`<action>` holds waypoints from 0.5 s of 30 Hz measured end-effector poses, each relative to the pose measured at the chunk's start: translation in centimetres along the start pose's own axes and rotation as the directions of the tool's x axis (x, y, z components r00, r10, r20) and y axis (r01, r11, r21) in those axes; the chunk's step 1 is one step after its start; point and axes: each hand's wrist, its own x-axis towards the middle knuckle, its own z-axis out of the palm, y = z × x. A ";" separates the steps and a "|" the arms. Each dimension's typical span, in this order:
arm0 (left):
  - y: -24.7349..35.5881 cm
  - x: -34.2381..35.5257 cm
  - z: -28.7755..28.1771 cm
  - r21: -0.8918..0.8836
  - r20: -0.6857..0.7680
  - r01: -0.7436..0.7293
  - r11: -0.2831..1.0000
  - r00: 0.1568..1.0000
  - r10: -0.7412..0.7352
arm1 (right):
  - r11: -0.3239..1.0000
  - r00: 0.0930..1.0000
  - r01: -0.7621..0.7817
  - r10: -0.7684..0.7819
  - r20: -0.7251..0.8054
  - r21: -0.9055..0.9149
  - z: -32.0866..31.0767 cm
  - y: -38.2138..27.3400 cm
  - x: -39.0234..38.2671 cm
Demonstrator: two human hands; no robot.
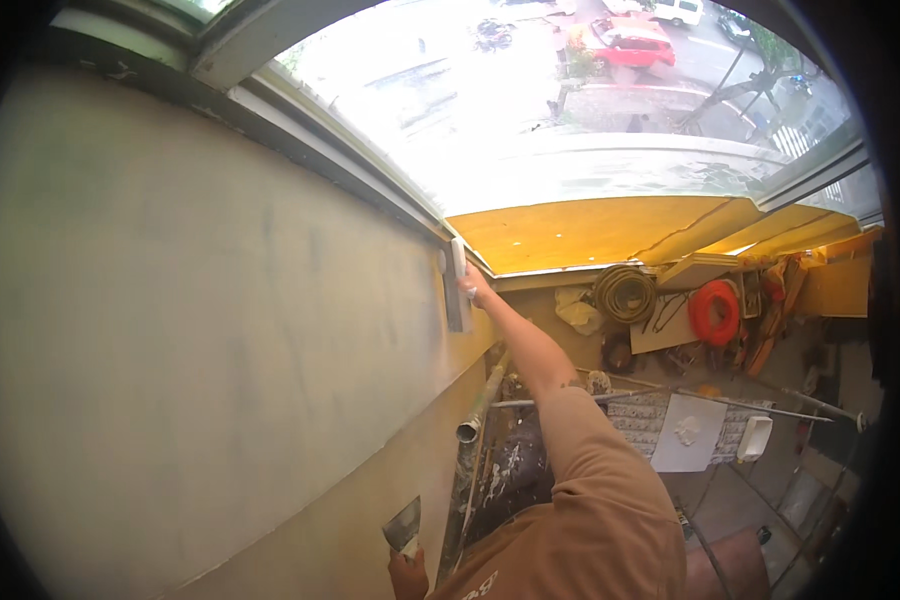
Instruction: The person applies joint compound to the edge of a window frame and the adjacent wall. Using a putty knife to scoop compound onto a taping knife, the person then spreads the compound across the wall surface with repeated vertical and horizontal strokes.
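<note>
My right hand (476,288) reaches up and away, wrapped round the pale handle of a plastering trowel (459,312). The trowel's flat grey blade lies at the far edge of the wall (200,330), just under the corner of the window frame. Patchy grey-white plaster covers the wall's upper part, with a beige band below it. Low at the bottom edge, my left hand (408,575) grips a putty knife (403,525), its wide metal blade pointing up. That blade is smeared and stands apart from the trowel.
A window frame (340,150) runs along the wall's top, and a yellow panel (590,228) lies beyond. Scaffold tubes (485,400) stand beside me. Far below are a coiled hose (625,293), a red ring-shaped coil (714,312), a white board (689,433) and a white tray (755,438).
</note>
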 end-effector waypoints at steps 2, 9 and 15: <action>0.6 -0.2 -0.2 0.021 0.025 0.081 0.997 0.996 -0.081 | 0.998 1.000 0.004 -0.004 -0.013 -0.057 1.4 0.1 0.3; 0.9 0.6 -0.3 0.006 0.046 0.101 0.995 0.994 -0.101 | 0.959 0.998 0.025 -0.040 -0.046 -0.281 4.7 -2.0 -0.5; -1.2 1.9 1.0 0.060 0.048 -0.130 0.990 0.991 0.127 | 0.942 0.997 0.076 -0.071 0.025 -0.326 5.7 -6.7 -3.4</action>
